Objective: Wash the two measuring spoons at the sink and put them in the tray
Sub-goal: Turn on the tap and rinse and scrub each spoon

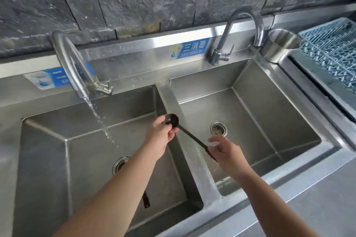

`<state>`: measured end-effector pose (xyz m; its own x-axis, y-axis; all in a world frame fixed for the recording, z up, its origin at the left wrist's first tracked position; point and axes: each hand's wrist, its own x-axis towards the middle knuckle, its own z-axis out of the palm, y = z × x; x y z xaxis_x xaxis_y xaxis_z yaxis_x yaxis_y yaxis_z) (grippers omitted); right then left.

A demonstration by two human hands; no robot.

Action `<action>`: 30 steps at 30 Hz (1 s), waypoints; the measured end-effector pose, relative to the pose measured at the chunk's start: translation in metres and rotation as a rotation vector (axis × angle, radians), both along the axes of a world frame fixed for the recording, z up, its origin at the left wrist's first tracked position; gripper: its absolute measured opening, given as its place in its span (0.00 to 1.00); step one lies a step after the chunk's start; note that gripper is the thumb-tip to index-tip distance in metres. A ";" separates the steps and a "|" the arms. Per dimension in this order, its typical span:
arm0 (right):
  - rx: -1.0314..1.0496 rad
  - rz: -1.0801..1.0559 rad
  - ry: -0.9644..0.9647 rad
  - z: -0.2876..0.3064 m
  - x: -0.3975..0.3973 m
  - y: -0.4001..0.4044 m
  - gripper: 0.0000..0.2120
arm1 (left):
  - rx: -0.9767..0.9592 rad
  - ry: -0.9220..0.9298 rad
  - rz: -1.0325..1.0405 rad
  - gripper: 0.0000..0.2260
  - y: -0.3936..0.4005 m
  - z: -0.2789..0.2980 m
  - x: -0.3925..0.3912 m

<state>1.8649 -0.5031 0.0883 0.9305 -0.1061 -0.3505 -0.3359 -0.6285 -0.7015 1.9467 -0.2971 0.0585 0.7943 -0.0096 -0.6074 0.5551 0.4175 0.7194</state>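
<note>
A black measuring spoon, with a round bowl and a long thin handle, is held over the steel divider between the two basins. The left hand curls its fingers round the bowl end, the thumb pressed against the bowl. The right hand pinches the far end of the handle between thumb and curled fingers, so the spoon spans the gap between both hands.

A second black spoon lies in the left basin, but only the end of its handle shows below the left forearm; its bowl is hidden. The tip of the held handle is covered by the right hand's fingers.

The left faucet is blurred and runs a thin stream of water into the left basin, landing apart from the held spoon. The right basin has its own drain, and the right faucet stands behind it. A steel cup sits at the back corner, and beside it a blue grid tray, cut off by the right edge.
</note>
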 end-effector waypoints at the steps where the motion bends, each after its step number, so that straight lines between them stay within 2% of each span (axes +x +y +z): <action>1: -0.019 -0.008 0.041 -0.006 0.006 -0.013 0.06 | 0.012 -0.018 -0.027 0.16 -0.017 0.000 0.007; 4: -0.026 -0.044 0.147 -0.030 0.024 -0.047 0.08 | 0.087 -0.053 -0.081 0.16 -0.067 -0.005 0.026; 7: 0.010 -0.043 0.234 -0.059 0.042 -0.075 0.05 | 0.184 -0.043 -0.135 0.19 -0.111 -0.026 0.043; 11: 0.020 -0.036 0.289 -0.100 0.063 -0.102 0.06 | 0.265 0.046 -0.165 0.22 -0.158 -0.066 0.062; 13: 0.033 -0.048 0.309 -0.120 0.074 -0.111 0.04 | 0.300 0.116 -0.144 0.23 -0.179 -0.090 0.067; 16: 0.087 -0.094 0.374 -0.150 0.089 -0.125 0.05 | 0.500 0.168 -0.289 0.15 -0.211 -0.133 0.062; 19: 0.090 -0.088 0.450 -0.182 0.096 -0.139 0.06 | 0.577 0.206 -0.395 0.07 -0.239 -0.173 0.051; 24: -0.059 -0.065 0.559 -0.237 0.104 -0.145 0.08 | 0.506 0.372 -0.297 0.04 -0.258 -0.234 0.048; 28: -0.069 -0.182 0.613 -0.270 0.107 -0.132 0.09 | 0.699 0.376 -0.334 0.09 -0.263 -0.264 0.045; 30: -0.072 -0.208 0.632 -0.282 0.106 -0.128 0.09 | 0.727 0.395 -0.330 0.09 -0.262 -0.273 0.043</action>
<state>1.9713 -0.6315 -0.1941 0.5063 -0.3046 -0.8067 -0.7876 -0.5442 -0.2888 1.9894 -0.5587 -0.2145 0.5509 0.2935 -0.7813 0.8297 -0.2934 0.4749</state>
